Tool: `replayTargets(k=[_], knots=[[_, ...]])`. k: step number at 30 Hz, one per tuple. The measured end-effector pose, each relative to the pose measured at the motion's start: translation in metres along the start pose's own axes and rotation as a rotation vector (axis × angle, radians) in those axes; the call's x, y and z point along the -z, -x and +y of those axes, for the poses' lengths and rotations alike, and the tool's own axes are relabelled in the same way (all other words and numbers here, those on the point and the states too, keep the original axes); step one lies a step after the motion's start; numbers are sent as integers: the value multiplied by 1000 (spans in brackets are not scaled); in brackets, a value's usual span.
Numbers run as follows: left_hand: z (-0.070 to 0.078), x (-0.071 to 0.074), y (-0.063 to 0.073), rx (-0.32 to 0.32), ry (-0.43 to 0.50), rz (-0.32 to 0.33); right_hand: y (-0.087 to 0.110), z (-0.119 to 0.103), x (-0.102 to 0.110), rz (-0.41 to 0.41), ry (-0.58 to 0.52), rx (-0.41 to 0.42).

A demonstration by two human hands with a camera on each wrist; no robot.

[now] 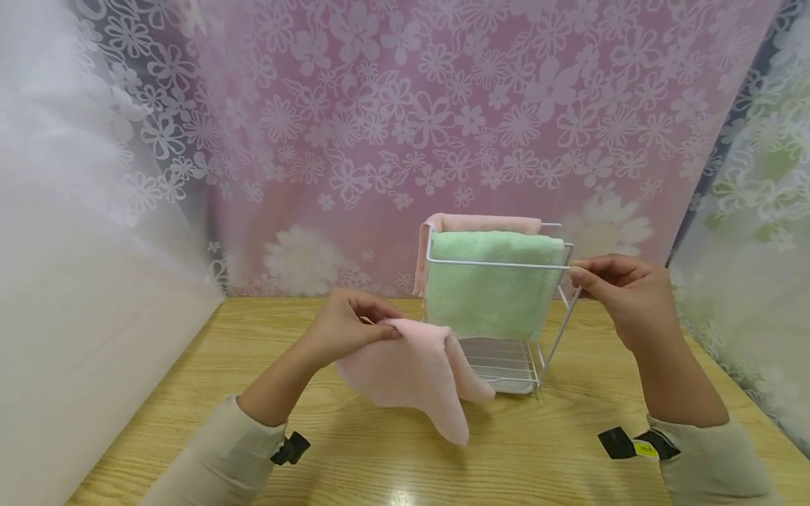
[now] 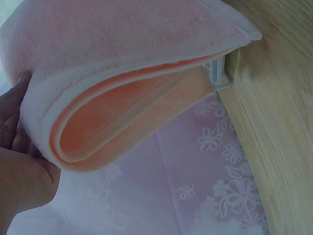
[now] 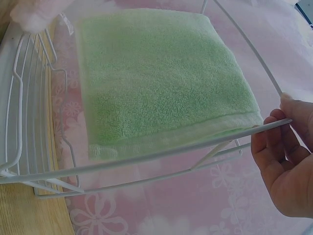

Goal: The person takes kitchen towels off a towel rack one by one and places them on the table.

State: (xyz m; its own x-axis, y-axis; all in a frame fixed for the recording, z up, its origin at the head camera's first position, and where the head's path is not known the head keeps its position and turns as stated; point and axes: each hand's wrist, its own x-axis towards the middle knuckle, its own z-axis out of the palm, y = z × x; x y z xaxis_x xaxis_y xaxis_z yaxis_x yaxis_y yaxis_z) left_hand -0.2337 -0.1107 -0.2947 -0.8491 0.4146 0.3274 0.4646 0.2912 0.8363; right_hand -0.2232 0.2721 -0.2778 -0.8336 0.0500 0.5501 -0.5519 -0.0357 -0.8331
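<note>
My left hand (image 1: 344, 327) pinches a folded pink towel (image 1: 430, 358) by its upper fold, and the cloth's loose ends hang down over the table. In the left wrist view the towel (image 2: 127, 44) shows its layered, looped edge. At the right, my right hand (image 1: 633, 295) pinches the front top corner of a white wire rack (image 1: 500, 264) between thumb and fingers. A green towel (image 1: 493, 288) hangs over a bar of the rack, just behind the front rail. Behind it another pink towel (image 1: 487, 223) drapes over the back bar, mostly hidden by the green one.
The rack stands on a wooden table (image 1: 266, 450), with a pale tray (image 1: 506, 385) at its base. Behind the table hangs a pink flowered curtain (image 1: 392, 140). A whitish sheet (image 1: 95, 246) borders the left side, a green-and-white flowered one (image 1: 766, 211) the right.
</note>
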Motion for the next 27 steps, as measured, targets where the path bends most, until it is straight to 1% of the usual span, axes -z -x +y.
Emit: replayTargets(k=[5, 10, 12, 18, 24, 27], knots=[[2, 8, 3, 12, -11, 9, -1, 0, 1, 3, -1, -4], [1, 15, 7, -6, -25, 3, 0, -1, 1, 1, 10, -3], [-1, 18, 9, -1, -23, 3, 1, -1, 0, -1, 15, -5], [-2, 29, 14, 37, -41, 13, 2, -1, 0, 4, 27, -13], [0, 39, 16, 77, -55, 26, 2, -1, 0, 3, 31, -7], [2, 43, 17, 83, -61, 22, 1, -2, 0, -1, 24, 0]])
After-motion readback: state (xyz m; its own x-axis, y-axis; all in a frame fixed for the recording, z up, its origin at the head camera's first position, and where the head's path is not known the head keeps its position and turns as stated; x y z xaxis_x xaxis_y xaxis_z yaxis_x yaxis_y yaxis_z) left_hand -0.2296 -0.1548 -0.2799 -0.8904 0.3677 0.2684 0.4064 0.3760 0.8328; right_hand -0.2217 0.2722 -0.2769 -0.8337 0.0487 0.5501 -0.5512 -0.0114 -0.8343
